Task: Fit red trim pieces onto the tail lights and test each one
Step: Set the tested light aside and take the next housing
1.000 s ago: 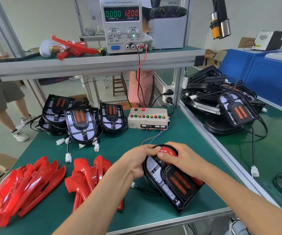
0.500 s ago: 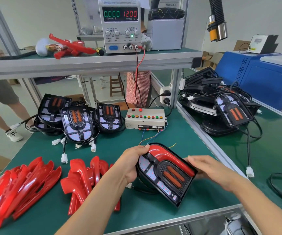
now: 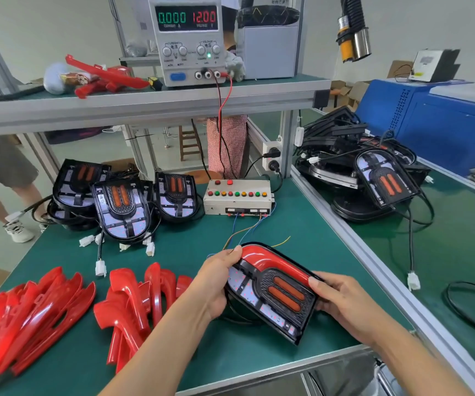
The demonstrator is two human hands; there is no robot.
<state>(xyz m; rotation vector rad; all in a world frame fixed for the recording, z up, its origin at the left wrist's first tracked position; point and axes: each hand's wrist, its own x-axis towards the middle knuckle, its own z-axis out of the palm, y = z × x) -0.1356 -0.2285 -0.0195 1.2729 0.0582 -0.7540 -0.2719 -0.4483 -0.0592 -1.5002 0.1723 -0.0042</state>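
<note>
Where the fingers meet the work: left hand (image 3: 216, 281) curled round the rounded top-left edge of the tail light (image 3: 270, 290), thumb tip laid on the red trim piece (image 3: 273, 260); right hand (image 3: 342, 301) gripping the lamp's right edge, thumb on its front face, fingers behind.

Tail light: black housing, two orange oblong lenses at centre, held tilted just above the green bench mat (image 3: 190, 252) near the front edge. Red trim sits along its upper curved side.

Loose red trim pieces, two heaps on the mat: one (image 3: 142, 298) just left of the left forearm, a larger one (image 3: 28, 318) at the far left.

Tail lights without trim (image 3: 122, 207): cluster at the back left of the mat, white connectors trailing in front.

Test box (image 3: 239, 198): beige, rows of red, green and amber buttons, behind the held lamp; thin coloured wires lead from it toward the hands.

Power supply (image 3: 186, 38): on the upper shelf, display reading 0.000 and 12.00, red and black leads hanging down.

Further tail lights (image 3: 373, 178): stacked on the adjoining bench, right.
</note>
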